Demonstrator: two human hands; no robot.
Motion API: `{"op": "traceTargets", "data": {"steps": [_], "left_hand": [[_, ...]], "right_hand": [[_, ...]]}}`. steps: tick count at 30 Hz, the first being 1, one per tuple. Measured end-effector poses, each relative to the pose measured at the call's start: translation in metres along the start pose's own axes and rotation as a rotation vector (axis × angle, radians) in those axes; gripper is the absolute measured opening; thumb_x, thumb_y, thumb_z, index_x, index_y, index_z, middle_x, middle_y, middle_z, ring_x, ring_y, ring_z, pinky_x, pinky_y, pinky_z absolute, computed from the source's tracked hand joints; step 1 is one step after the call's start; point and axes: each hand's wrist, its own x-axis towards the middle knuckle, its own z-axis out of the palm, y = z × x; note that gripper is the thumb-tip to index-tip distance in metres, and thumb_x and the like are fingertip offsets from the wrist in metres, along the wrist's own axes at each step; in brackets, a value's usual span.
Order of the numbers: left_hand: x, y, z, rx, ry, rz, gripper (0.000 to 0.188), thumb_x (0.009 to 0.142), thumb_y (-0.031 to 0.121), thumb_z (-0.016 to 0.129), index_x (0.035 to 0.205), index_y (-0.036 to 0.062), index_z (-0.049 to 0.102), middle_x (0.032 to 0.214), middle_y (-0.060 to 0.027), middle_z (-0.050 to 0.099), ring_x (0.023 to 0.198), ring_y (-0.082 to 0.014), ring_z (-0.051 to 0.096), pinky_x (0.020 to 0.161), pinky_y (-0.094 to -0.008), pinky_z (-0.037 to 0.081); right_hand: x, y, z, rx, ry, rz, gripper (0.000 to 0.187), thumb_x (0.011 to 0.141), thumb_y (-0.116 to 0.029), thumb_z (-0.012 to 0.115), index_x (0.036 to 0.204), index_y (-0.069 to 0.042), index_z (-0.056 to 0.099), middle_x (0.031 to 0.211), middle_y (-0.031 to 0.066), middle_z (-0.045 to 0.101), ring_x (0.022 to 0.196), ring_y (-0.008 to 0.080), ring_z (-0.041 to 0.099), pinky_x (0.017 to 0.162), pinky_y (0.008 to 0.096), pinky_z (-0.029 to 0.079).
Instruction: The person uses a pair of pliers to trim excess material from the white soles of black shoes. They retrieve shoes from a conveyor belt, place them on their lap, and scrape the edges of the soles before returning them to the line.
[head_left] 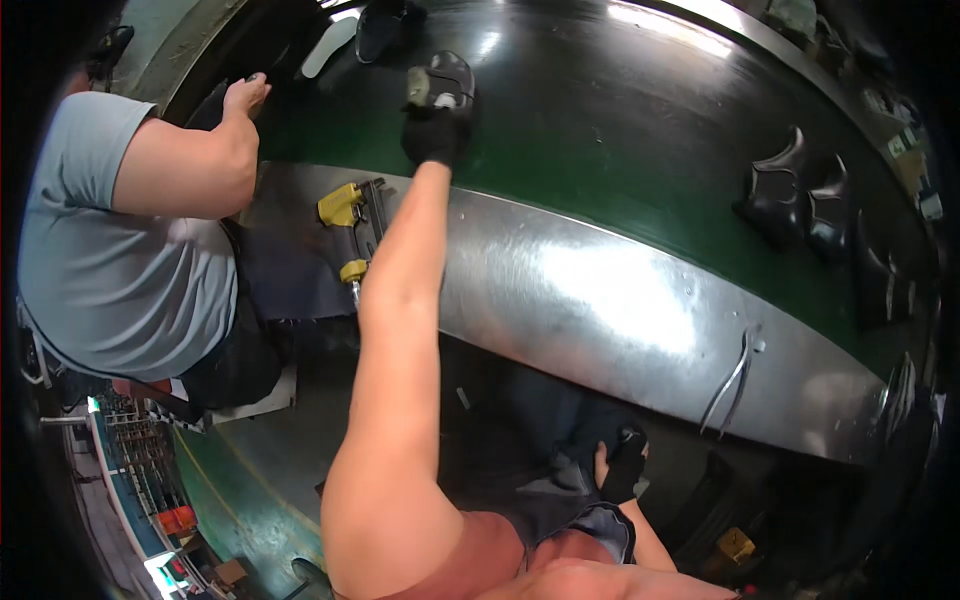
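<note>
My left arm reaches far forward over the metal ledge. The black-gloved left hand (437, 135) is closed on the near end of a dark leather shoe (452, 72) on the dark green belt. A small pale greenish piece (418, 87) shows beside the shoe's left edge; I cannot tell what it is. Low at the right, near my lap, my right hand (622, 470) wears a black glove with bare fingertips. Its fingers curl around something dark that I cannot make out. Next to it lies a shiny dark object (572, 474), partly in shadow.
A yellow staple gun (342, 207) and metal pincers (732, 385) lie on the steel ledge (540, 290). Black shoe uppers (778, 190) stand at the belt's right. A white insole (328, 46) and dark shoe (378, 32) are far left. A grey-shirted co-worker (130, 240) sits close at left.
</note>
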Motion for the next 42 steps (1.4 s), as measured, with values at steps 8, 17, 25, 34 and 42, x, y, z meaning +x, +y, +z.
{"op": "traceTargets", "data": {"steps": [8, 17, 25, 34, 42], "left_hand": [[-0.181, -0.073, -0.207, -0.992, -0.531, 0.115, 0.035, 0.092, 0.020, 0.054, 0.117, -0.0043, 0.057, 0.111, -0.0058, 0.063, 0.104, -0.0134, 0.058, 0.094, -0.0296, 0.043], [-0.344, -0.001, -0.406, -0.042, -1.399, 0.144, 0.033, 0.085, 0.014, 0.063, 0.114, 0.0000, 0.057, 0.108, -0.0073, 0.064, 0.094, -0.0167, 0.061, 0.082, -0.0304, 0.048], [-0.381, 0.036, -0.429, -0.050, -1.696, 0.307, 0.044, 0.082, 0.013, 0.067, 0.123, 0.0029, 0.055, 0.117, -0.0143, 0.058, 0.110, -0.0218, 0.055, 0.092, -0.0314, 0.043], [-0.414, -0.030, -0.396, -0.585, -1.393, 0.506, 0.046, 0.072, 0.012, 0.078, 0.113, 0.0039, 0.060, 0.118, -0.0149, 0.057, 0.114, -0.0333, 0.053, 0.097, -0.0415, 0.041], [-0.430, -0.031, -0.413, -0.488, -1.239, 0.333, 0.018, 0.081, 0.006, 0.066, 0.098, 0.0003, 0.065, 0.096, -0.0132, 0.067, 0.090, -0.0282, 0.065, 0.081, -0.0348, 0.050]], "right_hand": [[-0.024, -0.095, -0.086, 0.432, 0.223, -0.448, 0.047, 0.072, -0.016, 0.073, 0.112, 0.000, 0.055, 0.116, 0.0231, 0.054, 0.111, 0.0399, 0.050, 0.096, 0.0453, 0.042], [-0.089, -0.135, -0.037, 0.634, -0.414, -0.351, 0.083, 0.081, -0.047, 0.066, 0.136, 0.004, 0.029, 0.130, 0.0207, 0.042, 0.123, 0.0315, 0.042, 0.105, 0.0393, 0.032], [-0.093, -0.094, -0.094, 1.212, -0.720, -0.402, 0.081, 0.089, -0.054, 0.054, 0.140, 0.003, 0.028, 0.134, 0.0156, 0.043, 0.126, 0.0216, 0.038, 0.107, 0.0338, 0.027], [-0.102, -0.090, -0.114, 0.808, -0.537, -0.427, 0.079, 0.086, -0.042, 0.063, 0.141, 0.003, 0.030, 0.142, 0.0160, 0.038, 0.132, 0.0252, 0.036, 0.111, 0.0359, 0.023], [-0.105, -0.107, -0.125, 0.672, -0.505, -0.532, 0.060, 0.080, -0.034, 0.070, 0.123, 0.001, 0.049, 0.124, 0.0237, 0.052, 0.119, 0.0381, 0.049, 0.100, 0.0388, 0.039]]}}
